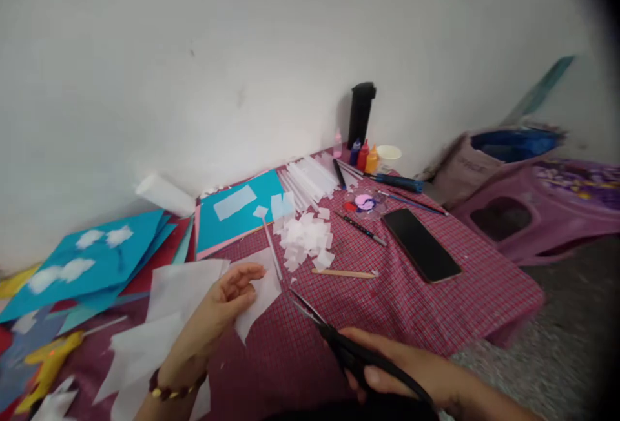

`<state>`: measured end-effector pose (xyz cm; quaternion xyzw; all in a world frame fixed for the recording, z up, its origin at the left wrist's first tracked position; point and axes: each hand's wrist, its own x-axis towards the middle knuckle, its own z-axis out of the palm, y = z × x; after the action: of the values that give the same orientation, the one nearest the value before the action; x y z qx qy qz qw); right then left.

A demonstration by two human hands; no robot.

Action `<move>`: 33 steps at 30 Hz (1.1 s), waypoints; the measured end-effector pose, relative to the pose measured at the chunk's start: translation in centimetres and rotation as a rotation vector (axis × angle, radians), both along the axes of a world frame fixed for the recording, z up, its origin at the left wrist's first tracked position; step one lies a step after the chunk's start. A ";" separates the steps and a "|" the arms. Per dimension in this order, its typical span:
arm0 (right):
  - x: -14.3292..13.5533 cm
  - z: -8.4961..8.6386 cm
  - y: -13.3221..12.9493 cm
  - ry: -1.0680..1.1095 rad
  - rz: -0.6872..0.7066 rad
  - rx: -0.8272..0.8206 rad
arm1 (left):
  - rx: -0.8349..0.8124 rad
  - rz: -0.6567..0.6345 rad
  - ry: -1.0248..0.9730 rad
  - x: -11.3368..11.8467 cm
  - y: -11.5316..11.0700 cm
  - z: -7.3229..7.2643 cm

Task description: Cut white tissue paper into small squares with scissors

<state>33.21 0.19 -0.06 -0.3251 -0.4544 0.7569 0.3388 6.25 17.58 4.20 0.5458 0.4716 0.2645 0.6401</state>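
Observation:
My left hand [232, 298], with a beaded bracelet on the wrist, is held over white paper sheets [184, 282], its fingers loosely curled and apart with nothing visible between them. In my right hand [387, 363] is a pair of black scissors [349, 350], the blades slightly parted and pointing up and left. Just beyond my left hand lies a thin white stick [272, 246]. A pile of small white paper squares [305, 234] sits in the middle of the table, with a flat wooden stick [346, 273] in front of it.
A phone [421, 245] lies on the checked tablecloth [465, 298] at right. Paint bottles [363, 156], a black bottle [361, 114] and brushes are at the back. Blue sheets [140, 246] and a yellow glue gun [51, 363] are at left. A pink chair [547, 208] stands beyond the table.

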 end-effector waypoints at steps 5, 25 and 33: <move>-0.8 -1.8 2.0 0.227 -0.084 -0.162 | -0.050 -0.057 -0.102 2.7 2.2 -0.5; -0.5 -1.5 6.2 0.215 -0.310 -0.102 | -0.031 -0.219 -0.094 5.9 5.0 -0.3; -0.2 -1.6 6.5 0.119 -0.418 -0.099 | -0.356 -0.075 -0.085 6.2 4.3 -1.9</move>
<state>33.00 6.70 -1.64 -0.3834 -0.3185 0.7095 0.4981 12.44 21.84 2.27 0.4292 0.4628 0.1756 0.7555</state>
